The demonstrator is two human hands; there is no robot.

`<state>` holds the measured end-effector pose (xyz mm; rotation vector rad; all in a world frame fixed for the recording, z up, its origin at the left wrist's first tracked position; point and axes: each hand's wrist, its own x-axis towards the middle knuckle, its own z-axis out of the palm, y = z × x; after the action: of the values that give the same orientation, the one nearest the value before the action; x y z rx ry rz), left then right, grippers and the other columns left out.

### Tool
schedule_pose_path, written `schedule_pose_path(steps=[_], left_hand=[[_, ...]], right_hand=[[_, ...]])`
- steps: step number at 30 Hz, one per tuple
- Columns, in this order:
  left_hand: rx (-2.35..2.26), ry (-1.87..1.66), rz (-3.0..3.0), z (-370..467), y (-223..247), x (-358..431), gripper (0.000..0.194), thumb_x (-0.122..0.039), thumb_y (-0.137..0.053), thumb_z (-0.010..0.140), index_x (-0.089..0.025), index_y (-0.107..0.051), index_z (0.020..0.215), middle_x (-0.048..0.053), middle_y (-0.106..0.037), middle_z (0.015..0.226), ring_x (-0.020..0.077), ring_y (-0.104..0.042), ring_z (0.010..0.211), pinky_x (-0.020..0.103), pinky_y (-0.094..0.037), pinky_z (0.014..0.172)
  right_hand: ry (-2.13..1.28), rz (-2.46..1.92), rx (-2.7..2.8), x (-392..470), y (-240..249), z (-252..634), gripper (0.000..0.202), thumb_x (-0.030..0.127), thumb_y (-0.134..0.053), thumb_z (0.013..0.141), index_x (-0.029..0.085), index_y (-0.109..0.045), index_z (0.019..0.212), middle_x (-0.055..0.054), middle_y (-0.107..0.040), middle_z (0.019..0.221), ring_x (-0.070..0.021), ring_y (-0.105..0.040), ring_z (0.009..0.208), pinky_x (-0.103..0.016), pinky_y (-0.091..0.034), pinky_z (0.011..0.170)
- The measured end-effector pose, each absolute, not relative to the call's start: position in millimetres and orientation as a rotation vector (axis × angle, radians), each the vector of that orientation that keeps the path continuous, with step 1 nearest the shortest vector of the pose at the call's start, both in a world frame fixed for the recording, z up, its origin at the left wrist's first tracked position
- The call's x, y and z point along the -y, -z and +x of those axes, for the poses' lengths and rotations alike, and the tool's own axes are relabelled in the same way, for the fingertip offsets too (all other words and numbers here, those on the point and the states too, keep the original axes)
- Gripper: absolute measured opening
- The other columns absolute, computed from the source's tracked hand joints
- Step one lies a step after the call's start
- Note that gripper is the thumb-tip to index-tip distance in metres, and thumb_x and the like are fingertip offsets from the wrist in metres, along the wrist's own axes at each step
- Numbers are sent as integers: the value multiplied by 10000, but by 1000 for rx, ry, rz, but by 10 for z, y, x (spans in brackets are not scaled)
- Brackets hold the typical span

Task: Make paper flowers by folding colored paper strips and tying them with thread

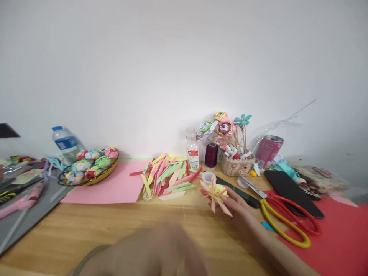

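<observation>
My right hand (pixel 237 209) is closed on a paper flower (pixel 215 193) made of peach, yellow and red strips, held just above the wooden table. The strip ends spread out in several directions from its middle. My left hand (pixel 161 249) is close to the camera at the bottom, with a band around its wrist. Motion smears its fingers, so I cannot make out whether it holds anything. A thin thread (pixel 184 214) seems to hang between the two hands. Behind the flower is a heap of coloured paper strips (pixel 169 176), with a roll of clear tape (pixel 209 177) near it.
Red-and-yellow-handled scissors (pixel 283 218) and a black phone (pixel 293 193) lie at the right. Along the wall stand a glass bottle (pixel 193 151), a purple thread spool (pixel 211 156), a flower basket (pixel 237 165) and a pink can (pixel 269 151). A yellow basket (pixel 105 174) and water bottle (pixel 65 143) are left.
</observation>
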<state>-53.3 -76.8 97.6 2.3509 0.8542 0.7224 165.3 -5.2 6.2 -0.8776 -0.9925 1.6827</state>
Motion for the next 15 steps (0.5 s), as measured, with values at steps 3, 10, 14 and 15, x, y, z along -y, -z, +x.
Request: schedule_pose_path(steps=[3, 10, 14, 15], left_hand=[[-1021, -902, 1958, -237, -874, 350, 183, -295, -459, 820, -188, -607, 831, 48, -650, 808, 138, -607, 729, 239, -468, 626], [-998, -1185, 1277, 133, -411, -23, 176, -194, -645, 641, -164, -513, 754, 22, -585, 805, 133, -547, 783, 257, -434, 720], [-952, -1213, 1035, 224, -326, -112, 273, -217, -699, 568, -169, -482, 727, -5, -571, 713, 133, -542, 719, 265, -432, 678], [-942, -1190, 1024, 241, -312, -134, 267, -230, -704, 561, -161, -494, 711, -6, -573, 699, 127, -537, 697, 259, -426, 669]], right_hand=[[-1192, -1131, 1301, 76, -46, 1628, 367, 380, -611, 708, 218, -428, 981, -13, -598, 813, -165, -572, 709, -271, -449, 624], [-263, -1372, 1798, 68, 133, 1701, 339, 386, -554, 740, 205, -393, 978, -99, -571, 1018, -182, -606, 756, -287, -470, 636], [2, -1493, 1783, 61, 153, 1705, 378, 442, -555, 725, 201, -389, 964, -127, -568, 1061, -191, -629, 696, -264, -453, 525], [33, -1519, 1781, 57, 152, 1703, 381, 452, -551, 725, 203, -390, 963, -129, -571, 1064, -196, -634, 682, -263, -445, 503]])
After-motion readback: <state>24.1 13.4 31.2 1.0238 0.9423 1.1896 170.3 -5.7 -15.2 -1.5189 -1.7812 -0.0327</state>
